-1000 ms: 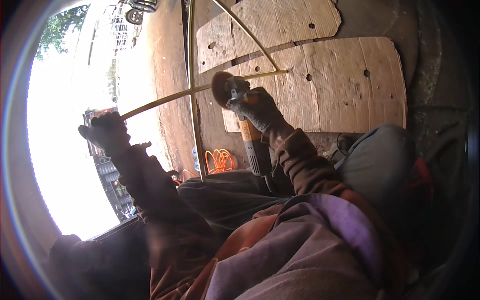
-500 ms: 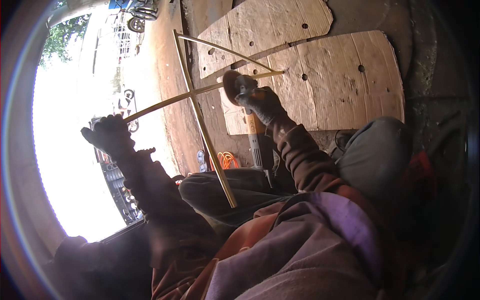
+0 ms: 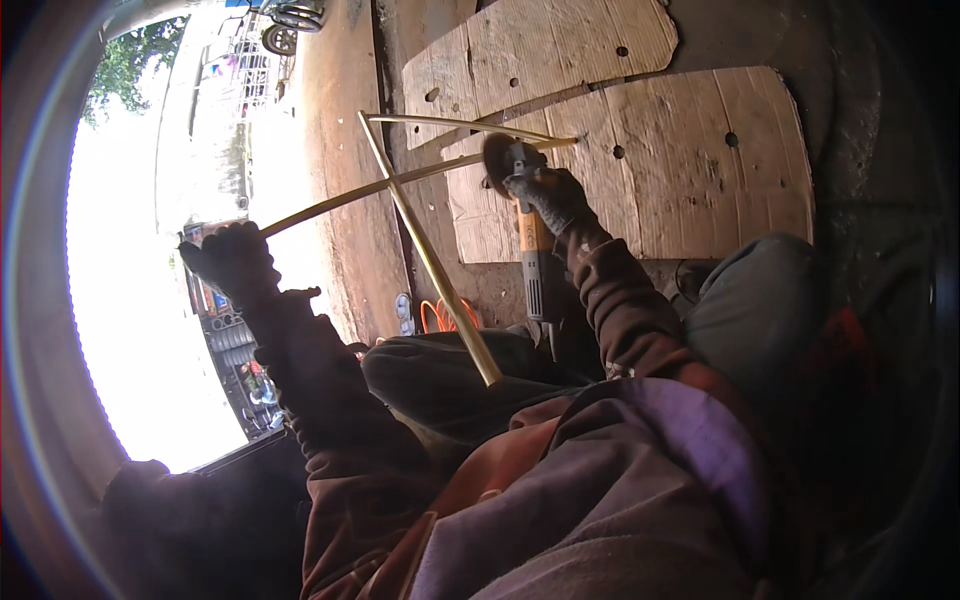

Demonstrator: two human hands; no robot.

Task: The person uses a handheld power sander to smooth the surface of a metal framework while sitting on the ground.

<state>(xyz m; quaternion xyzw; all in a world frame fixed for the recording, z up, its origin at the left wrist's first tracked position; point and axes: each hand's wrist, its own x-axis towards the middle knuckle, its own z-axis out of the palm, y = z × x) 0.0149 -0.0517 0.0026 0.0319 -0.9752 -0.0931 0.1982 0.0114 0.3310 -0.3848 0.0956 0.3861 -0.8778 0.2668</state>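
A gold-coloured metal frame [image 3: 422, 232] of crossed bars is held out in front of me. My gloved left hand [image 3: 232, 262] is closed round the left end of its long cross bar. My gloved right hand [image 3: 548, 197] grips an angle grinder [image 3: 534, 265] near its head, the orange and grey body hanging down below the hand. The grinder's dark round disc [image 3: 499, 165] is at the bar close to its right end, where a thinner bar joins; whether it touches cannot be told. The frame's lower end stands over my bent leg.
Flat brown cardboard sheets [image 3: 690, 160] with holes lie on the ground ahead and right. An orange cable [image 3: 437, 316] is coiled by my knee. A wheeled vehicle [image 3: 285, 30] stands far left, beside bright daylight. Metal parts [image 3: 235, 345] are stacked at the left.
The grinder and my right hand have moved right along the bar toward its right end. The frame has tilted, its upper corner coming lower, and my left hand has shifted slightly right.
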